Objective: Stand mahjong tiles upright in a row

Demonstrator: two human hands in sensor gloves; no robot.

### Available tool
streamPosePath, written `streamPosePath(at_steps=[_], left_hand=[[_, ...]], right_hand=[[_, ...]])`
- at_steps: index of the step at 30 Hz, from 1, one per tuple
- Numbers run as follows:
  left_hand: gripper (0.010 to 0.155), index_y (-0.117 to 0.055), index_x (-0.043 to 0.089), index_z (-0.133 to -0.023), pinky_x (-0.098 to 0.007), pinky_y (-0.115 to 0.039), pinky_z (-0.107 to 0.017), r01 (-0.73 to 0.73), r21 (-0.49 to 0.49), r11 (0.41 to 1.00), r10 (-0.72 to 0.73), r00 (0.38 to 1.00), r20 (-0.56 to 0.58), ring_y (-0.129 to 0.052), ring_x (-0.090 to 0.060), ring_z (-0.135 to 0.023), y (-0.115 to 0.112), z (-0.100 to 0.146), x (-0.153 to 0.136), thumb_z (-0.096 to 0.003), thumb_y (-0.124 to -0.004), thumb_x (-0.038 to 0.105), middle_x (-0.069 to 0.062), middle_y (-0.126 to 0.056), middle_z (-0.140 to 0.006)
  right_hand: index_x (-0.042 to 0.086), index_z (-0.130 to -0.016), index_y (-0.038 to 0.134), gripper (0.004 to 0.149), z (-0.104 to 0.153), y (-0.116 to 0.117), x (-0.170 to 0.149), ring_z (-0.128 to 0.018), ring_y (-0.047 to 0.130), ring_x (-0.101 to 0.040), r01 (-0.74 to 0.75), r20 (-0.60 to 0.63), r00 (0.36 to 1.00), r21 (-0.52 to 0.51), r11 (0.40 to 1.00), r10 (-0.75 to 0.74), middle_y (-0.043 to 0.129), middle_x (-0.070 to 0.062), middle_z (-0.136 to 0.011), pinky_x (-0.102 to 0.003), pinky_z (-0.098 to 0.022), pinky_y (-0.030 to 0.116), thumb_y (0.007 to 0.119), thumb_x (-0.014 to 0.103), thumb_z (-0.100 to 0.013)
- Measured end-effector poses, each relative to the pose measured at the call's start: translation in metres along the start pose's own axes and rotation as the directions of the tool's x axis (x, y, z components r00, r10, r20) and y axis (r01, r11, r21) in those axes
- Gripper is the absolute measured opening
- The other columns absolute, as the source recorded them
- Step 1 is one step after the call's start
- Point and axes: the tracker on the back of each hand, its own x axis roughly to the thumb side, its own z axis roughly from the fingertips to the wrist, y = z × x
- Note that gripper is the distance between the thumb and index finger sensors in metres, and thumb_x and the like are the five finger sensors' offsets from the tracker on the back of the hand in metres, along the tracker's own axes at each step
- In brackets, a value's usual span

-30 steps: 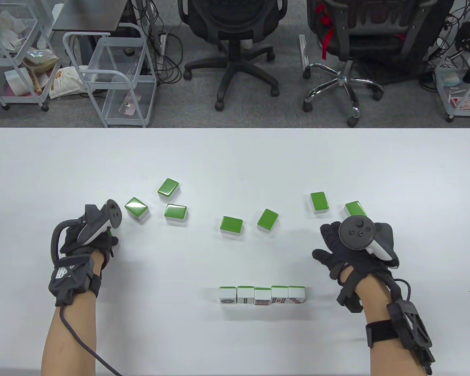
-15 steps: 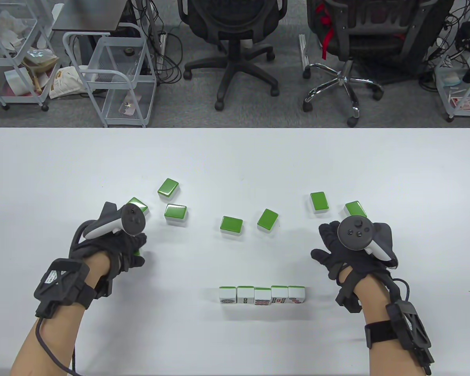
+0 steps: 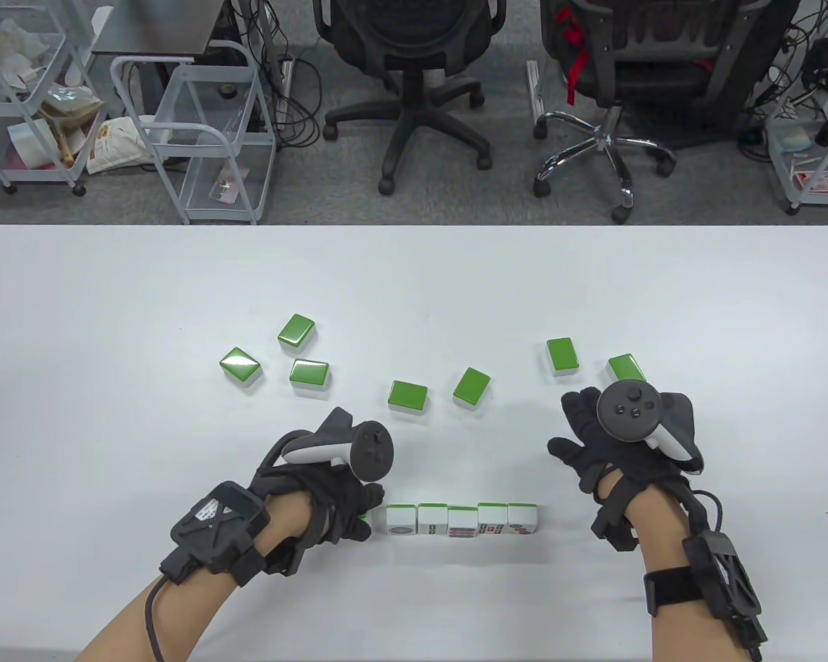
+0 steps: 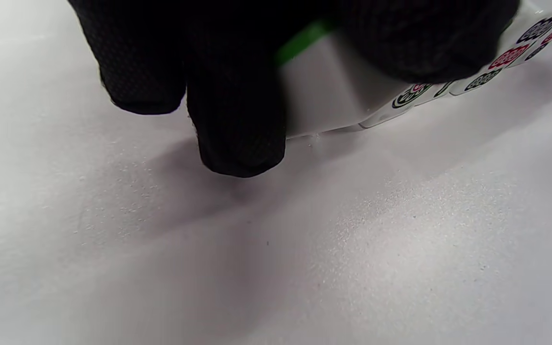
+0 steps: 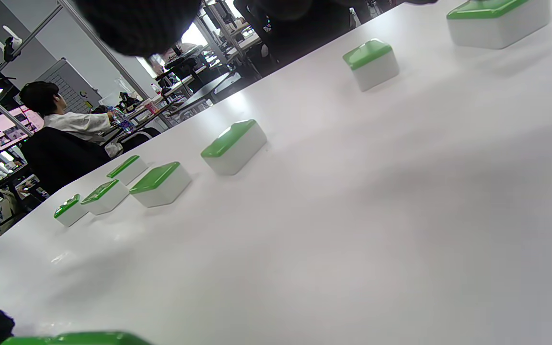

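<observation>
A row of several upright tiles (image 3: 462, 518), white with green backs, stands near the table's front, faces toward me. My left hand (image 3: 364, 512) is at the row's left end and grips one more tile (image 4: 328, 96) between the thumb and fingers (image 4: 237, 120). The tile is upright, next to the row's leftmost tile (image 4: 412, 96). Its lower edge is at the table surface. Only a green sliver of it (image 3: 363, 516) shows in the table view. My right hand (image 3: 579, 434) rests open on the table to the right of the row, holding nothing.
Several tiles lie green side up across the middle of the table: a cluster of three at the left (image 3: 309, 374), two in the centre (image 3: 408, 398), two at the right (image 3: 563, 356). One of these (image 3: 626, 367) is partly hidden by the right tracker. Office chairs and carts stand beyond the far edge.
My left hand has carried a tile from the left cluster, moving right and toward me to the row's left end. The right hand has stayed still.
</observation>
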Motion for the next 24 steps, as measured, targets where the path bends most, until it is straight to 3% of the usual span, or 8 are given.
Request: streamPosePath(at_steps=[11,18,22,24], left_hand=[[0.071,-0.067,0.028,-0.089,-0.035,-0.093,-0.054,-0.111,0.093,0.989,0.11,0.994,0.016,-0.119,-0.009,-0.049,0.003,-0.008,-0.005,-0.0222,-0.08,0.048,0.004,-0.096,-0.082],[0.073,-0.064,0.029,-0.091,-0.035,-0.091,-0.055,-0.159,0.121,0.98,0.157,0.987,0.029,-0.117,-0.008,-0.051,0.002,-0.007,-0.01,-0.0228,-0.079,0.051,0.007,-0.095,-0.085],[0.074,-0.058,0.031,-0.093,-0.039,-0.084,-0.059,-0.187,0.215,0.959,0.19,0.982,0.006,-0.11,-0.011,-0.059,0.014,0.01,-0.019,-0.0242,-0.07,0.057,0.008,-0.089,-0.09],[0.075,-0.054,0.032,-0.095,-0.043,-0.078,-0.063,-0.169,0.321,0.932,0.199,0.978,-0.061,-0.105,-0.015,-0.069,0.024,0.025,-0.026,-0.0257,-0.068,0.059,0.007,-0.083,-0.095]], right_hand=[[0.007,-0.096,0.047,0.078,0.001,-0.001,-0.001,-0.091,0.042,-0.059,0.008,0.002,1.0,-0.003,1.0,-0.008,0.035,-0.027,-0.104,-0.071,-0.058,0.05,0.075,0.046,-0.034],[0.007,-0.096,0.047,0.078,0.001,-0.002,-0.001,-0.091,0.042,-0.059,0.007,-0.001,1.0,-0.003,1.0,-0.007,0.035,-0.027,-0.103,-0.071,-0.058,0.05,0.075,0.046,-0.034],[0.007,-0.096,0.047,0.078,0.001,-0.003,-0.002,-0.091,0.042,-0.059,0.014,0.001,1.0,-0.008,1.0,-0.014,0.035,-0.027,-0.103,-0.071,-0.058,0.05,0.075,0.046,-0.034],[0.007,-0.096,0.048,0.078,0.002,-0.005,-0.002,-0.091,0.043,-0.059,0.02,0.004,1.0,-0.015,1.0,-0.02,0.036,-0.027,-0.103,-0.071,-0.058,0.05,0.075,0.046,-0.034]])
